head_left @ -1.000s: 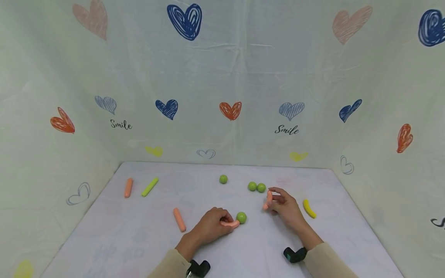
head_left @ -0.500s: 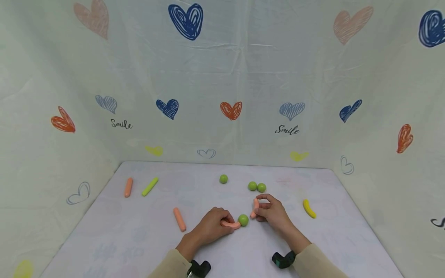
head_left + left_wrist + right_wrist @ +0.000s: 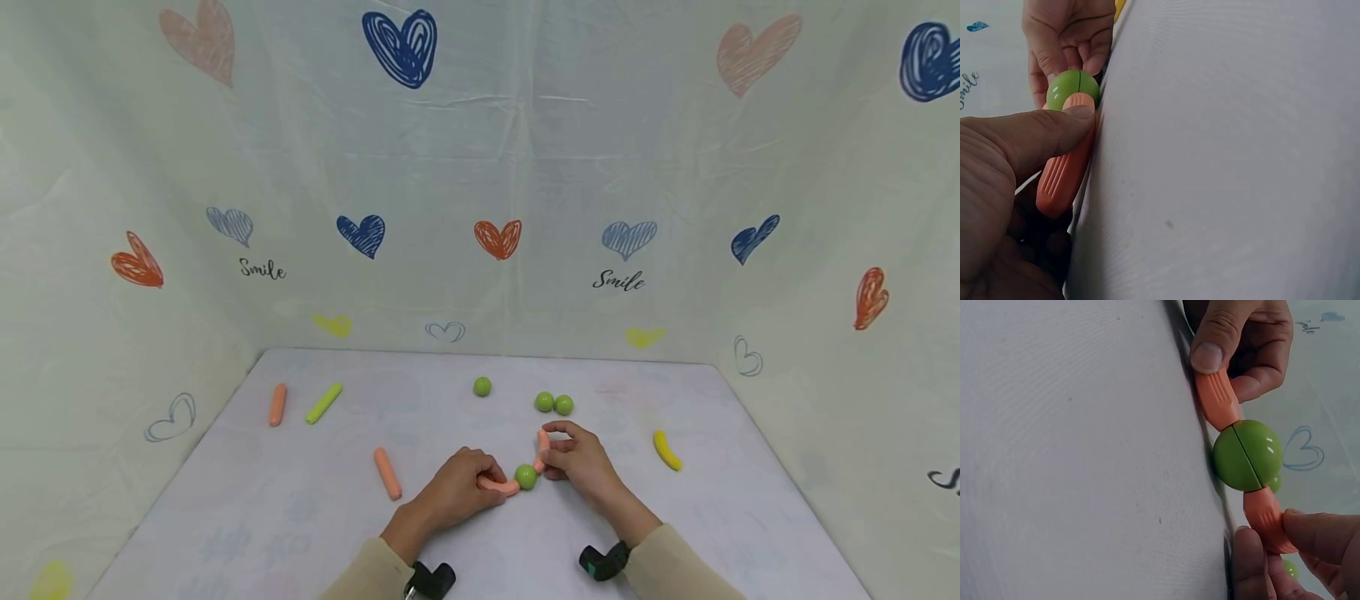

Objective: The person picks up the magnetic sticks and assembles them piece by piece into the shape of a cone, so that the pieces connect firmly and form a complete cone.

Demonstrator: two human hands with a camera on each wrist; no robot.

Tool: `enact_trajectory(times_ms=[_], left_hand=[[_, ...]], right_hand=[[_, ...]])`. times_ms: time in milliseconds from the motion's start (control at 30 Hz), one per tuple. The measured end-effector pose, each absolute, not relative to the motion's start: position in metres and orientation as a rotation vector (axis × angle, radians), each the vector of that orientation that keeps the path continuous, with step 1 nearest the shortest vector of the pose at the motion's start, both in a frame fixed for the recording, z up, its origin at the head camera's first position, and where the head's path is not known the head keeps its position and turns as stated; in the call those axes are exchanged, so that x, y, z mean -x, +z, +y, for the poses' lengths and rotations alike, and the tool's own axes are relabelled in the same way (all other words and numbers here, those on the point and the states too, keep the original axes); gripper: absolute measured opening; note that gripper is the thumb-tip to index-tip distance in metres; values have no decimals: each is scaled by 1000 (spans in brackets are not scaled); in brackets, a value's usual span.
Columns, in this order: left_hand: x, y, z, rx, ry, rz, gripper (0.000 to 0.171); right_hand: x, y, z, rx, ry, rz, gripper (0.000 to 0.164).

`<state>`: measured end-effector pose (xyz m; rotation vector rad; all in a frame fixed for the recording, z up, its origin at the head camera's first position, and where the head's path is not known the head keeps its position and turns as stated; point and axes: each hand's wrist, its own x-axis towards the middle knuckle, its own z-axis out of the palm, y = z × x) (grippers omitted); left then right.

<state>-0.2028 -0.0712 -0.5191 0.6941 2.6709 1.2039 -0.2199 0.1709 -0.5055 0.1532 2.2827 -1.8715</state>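
My left hand pinches a curved orange piece between thumb and fingers, low over the white table. At that piece's right end sits a green ball with a seam line across it. My right hand holds a second curved orange piece, its near end right at the ball's other side. In the right wrist view, ball, upper orange piece and lower orange piece form one line, ends meeting the ball. Grooves run along the left-hand piece in the left wrist view.
Two green balls lie side by side beyond my right hand, a single green ball left of them. A yellow curved piece is at right. Straight orange sticks and a yellow-green stick lie at left on the table.
My right hand has moved left and slightly toward me, bringing its orange piece up to the green ball. The ball has shifted slightly right; my left hand has barely moved.
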Motion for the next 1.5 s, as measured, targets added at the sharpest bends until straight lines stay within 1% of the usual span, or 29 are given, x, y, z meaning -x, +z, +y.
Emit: enact_trajectory(times_ms=[267,667,933,1000,1233,1500], left_hand=[[199,-520,-67,-688,1203,2664,12],[188,-520,-48,-687,1240,2690,15],[185,-521,-42,-622,1220,2712,23],[184,-521,-43,-627,1217,2714,23],[183,-521,-46,-685,1219,2698,10],[180,-526,-43,-714,1237,2731,17]], right_hand=[[219,-506,168,-158,-1884,2293,46],[224,-508,163,-71,-1746,2492,24],[227,-510,158,-54,-1634,2608,14],[228,-510,157,-59,-1599,2633,12],[223,-511,157,-19,-1584,2676,13],[206,-512,164,58,-1579,2702,16]])
